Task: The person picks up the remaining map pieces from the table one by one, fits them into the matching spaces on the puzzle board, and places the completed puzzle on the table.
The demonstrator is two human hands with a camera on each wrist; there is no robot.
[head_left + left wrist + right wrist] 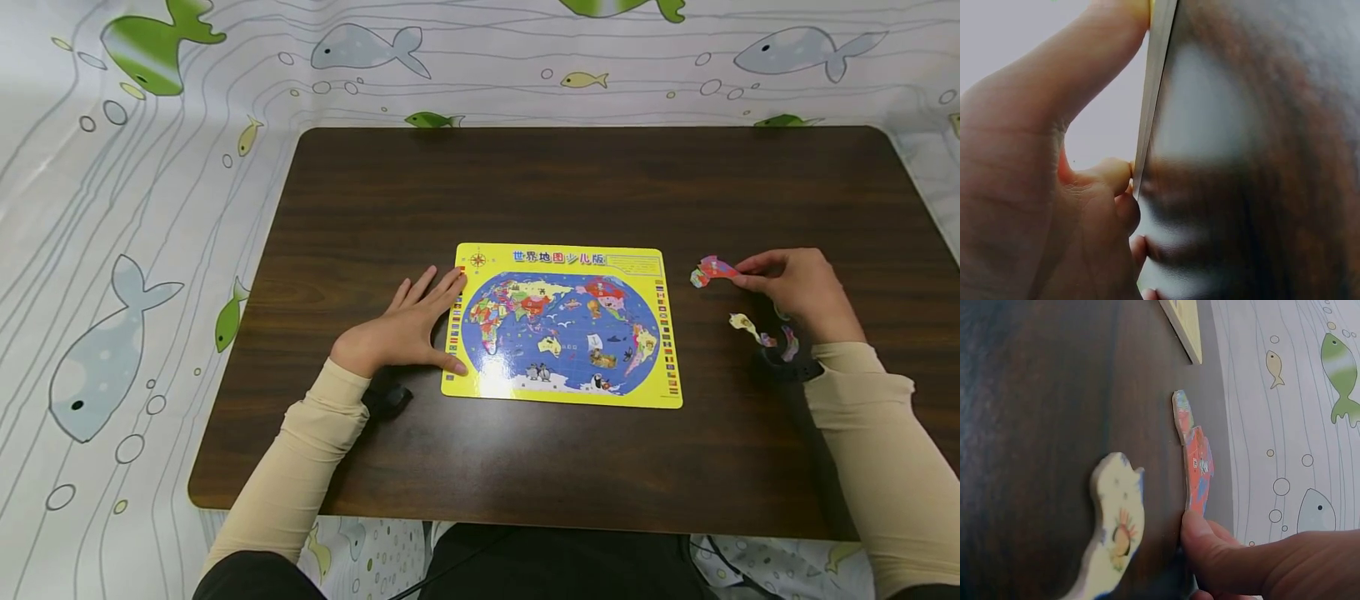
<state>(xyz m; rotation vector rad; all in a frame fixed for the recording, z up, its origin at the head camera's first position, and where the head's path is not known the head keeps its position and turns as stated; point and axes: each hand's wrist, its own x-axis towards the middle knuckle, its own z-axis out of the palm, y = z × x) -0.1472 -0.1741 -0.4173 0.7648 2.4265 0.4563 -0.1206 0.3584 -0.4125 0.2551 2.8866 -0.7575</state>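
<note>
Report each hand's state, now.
Left hand: open, fingers spread, touching the yellow-bordered map board at its left edge.
Right hand: closed, pinching a red puzzle piece.

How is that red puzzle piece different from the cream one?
The right hand pinches the red puzzle piece; the cream puzzle piece lies on the table. The red puzzle piece is nearer the world map board than the cream puzzle piece. Both are flat, with printed pictures.

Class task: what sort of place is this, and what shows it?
Probably a children's play or study corner: a dark-brown wood-grain table, a yellow-edged rectangular world-map puzzle board and white sheeting printed with cartoon fish.
</note>
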